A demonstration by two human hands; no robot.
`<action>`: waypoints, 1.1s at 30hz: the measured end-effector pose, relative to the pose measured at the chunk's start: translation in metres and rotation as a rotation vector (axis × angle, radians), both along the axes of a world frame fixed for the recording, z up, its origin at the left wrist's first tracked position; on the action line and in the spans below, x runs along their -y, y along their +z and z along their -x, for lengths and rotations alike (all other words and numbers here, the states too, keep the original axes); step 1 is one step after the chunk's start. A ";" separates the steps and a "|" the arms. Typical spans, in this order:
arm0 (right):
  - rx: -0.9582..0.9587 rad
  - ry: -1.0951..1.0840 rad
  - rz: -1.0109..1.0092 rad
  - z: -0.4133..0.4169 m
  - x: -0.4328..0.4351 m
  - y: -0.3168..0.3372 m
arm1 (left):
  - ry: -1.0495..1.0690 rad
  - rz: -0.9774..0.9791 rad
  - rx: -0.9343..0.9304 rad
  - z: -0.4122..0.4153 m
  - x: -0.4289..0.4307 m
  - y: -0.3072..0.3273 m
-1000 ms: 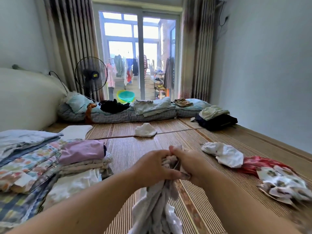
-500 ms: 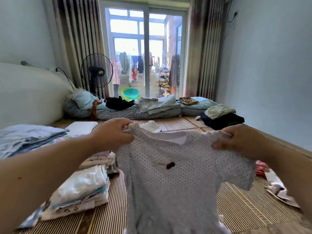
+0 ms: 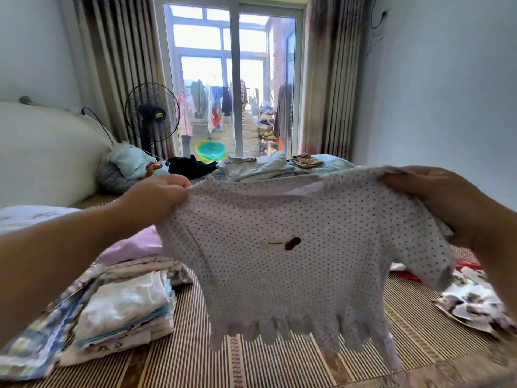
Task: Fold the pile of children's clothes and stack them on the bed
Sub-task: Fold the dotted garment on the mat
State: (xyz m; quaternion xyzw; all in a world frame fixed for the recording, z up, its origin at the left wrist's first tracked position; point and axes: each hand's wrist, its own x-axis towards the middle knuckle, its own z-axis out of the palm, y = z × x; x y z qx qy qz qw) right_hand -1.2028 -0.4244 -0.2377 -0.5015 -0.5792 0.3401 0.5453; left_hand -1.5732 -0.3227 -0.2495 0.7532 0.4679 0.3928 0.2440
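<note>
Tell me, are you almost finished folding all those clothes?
Partly. Done: a stack of folded pale printed clothes sits on the striped woven mat, on the left. In hand: the left hand and right hand grip the shoulders of a white dotted cotton top, spread open and not yet folded. Left: crumpled white-and-brown printed clothes and a red garment lie loose on the right.

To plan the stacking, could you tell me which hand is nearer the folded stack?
Left: the left hand grips the dotted top above the folded stack; the right hand grips its other shoulder, farther off.
</note>
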 end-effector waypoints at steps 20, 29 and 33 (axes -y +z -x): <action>0.364 -0.386 0.603 -0.041 -0.234 -0.242 | 0.041 0.595 -0.165 -0.073 -0.197 -0.210; 0.425 -0.415 0.656 -0.072 -0.260 -0.299 | 0.272 0.625 -0.363 -0.081 -0.268 -0.287; 0.451 -0.357 0.770 -0.077 -0.248 -0.290 | 0.371 0.866 -0.228 -0.057 -0.270 -0.295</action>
